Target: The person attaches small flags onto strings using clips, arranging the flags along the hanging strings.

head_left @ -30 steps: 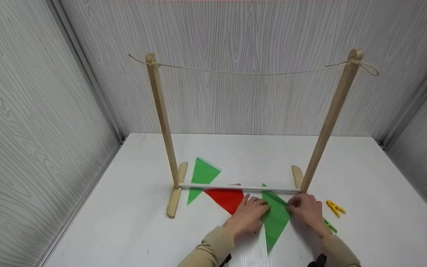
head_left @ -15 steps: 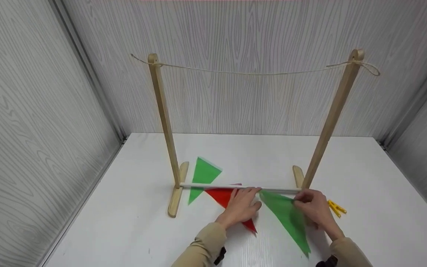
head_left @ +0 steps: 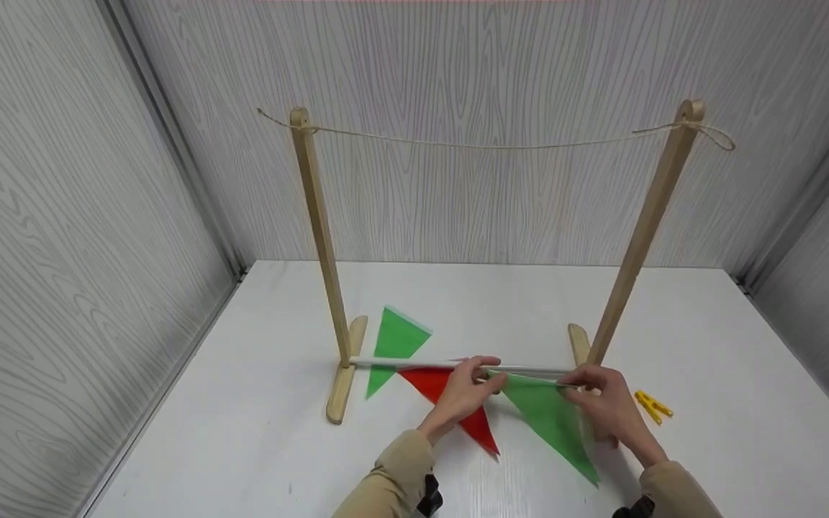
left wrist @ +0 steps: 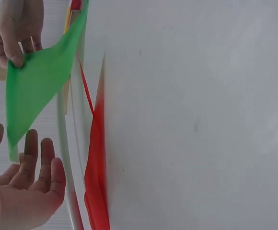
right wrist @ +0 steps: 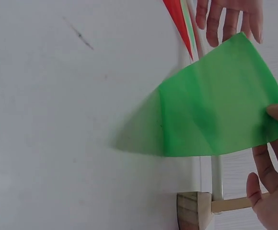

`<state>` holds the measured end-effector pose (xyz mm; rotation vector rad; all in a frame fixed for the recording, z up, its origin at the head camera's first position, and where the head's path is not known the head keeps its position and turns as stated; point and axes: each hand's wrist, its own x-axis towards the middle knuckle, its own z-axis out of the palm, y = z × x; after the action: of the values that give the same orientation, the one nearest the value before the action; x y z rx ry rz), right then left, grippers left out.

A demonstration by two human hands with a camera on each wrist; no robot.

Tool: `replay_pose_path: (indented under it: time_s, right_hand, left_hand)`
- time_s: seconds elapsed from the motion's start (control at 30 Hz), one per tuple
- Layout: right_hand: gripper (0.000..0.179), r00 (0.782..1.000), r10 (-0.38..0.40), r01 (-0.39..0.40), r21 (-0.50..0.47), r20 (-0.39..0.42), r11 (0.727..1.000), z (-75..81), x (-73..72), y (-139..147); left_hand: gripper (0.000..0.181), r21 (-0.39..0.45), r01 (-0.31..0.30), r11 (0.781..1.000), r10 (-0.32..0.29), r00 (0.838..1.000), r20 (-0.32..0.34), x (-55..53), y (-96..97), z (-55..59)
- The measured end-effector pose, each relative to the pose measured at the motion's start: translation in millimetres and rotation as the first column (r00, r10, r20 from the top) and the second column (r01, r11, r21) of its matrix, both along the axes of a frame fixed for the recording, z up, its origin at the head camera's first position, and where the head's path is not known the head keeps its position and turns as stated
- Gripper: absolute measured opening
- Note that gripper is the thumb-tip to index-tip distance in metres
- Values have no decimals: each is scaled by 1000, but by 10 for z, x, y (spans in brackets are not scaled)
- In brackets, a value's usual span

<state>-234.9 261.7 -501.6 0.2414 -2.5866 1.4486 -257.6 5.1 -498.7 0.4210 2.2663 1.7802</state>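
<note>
My right hand point(head_left: 605, 403) pinches a green triangular pennant point(head_left: 547, 417) by the right end of its top edge, thumb on one face, as the right wrist view shows. The pennant point(right wrist: 211, 105) is raised off the table, its point hanging toward the front right. My left hand point(head_left: 465, 392) is at the other top corner; in the left wrist view that hand point(left wrist: 24, 196) has its thumb and fingers spread around the corner without visibly pinching it. Below the left hand lies a red pennant point(head_left: 479, 428), partly covered by it.
A wooden stand with left post point(head_left: 321, 237) and right post point(head_left: 645, 244) carries a sagging string point(head_left: 486, 147) on top and a white rod point(head_left: 400, 362) low down. Another green pennant point(head_left: 396, 338) lies under the rod. Yellow clothespins point(head_left: 652, 406) lie at right.
The green pennant has been lifted from the table and turned, its point swinging right. My left hand has moved left and up, lately rising with its fingers apart. My right hand has shifted slightly.
</note>
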Motion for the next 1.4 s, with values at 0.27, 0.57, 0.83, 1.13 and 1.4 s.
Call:
replay_pose_path:
  time_s: [0.27, 0.57, 0.83, 1.13, 1.4]
  right_hand:
    - [13, 999, 16, -20, -75, -52, 997, -3, 18, -46]
    - [33, 999, -20, 26, -182, 37, 983, 20, 27, -51]
    - [26, 993, -30, 54, -216, 112, 975, 46, 11, -32]
    - [32, 987, -22, 72, -310, 162, 948, 45, 81, 102]
    - [49, 969, -194, 220, -180, 150, 959, 33, 197, 432]
  left_hand:
    - [28, 137, -73, 988, 72, 997, 16, 1, 23, 14]
    - [23, 137, -146, 980, 145, 989, 16, -4, 10, 34]
    - [21, 141, -156, 978, 157, 988, 3, -13, -29, 33]
    - [22, 160, -122, 980, 128, 991, -28, 0, -47, -1]
    - [22, 155, -121, 980, 129, 991, -42, -12, -77, -41]
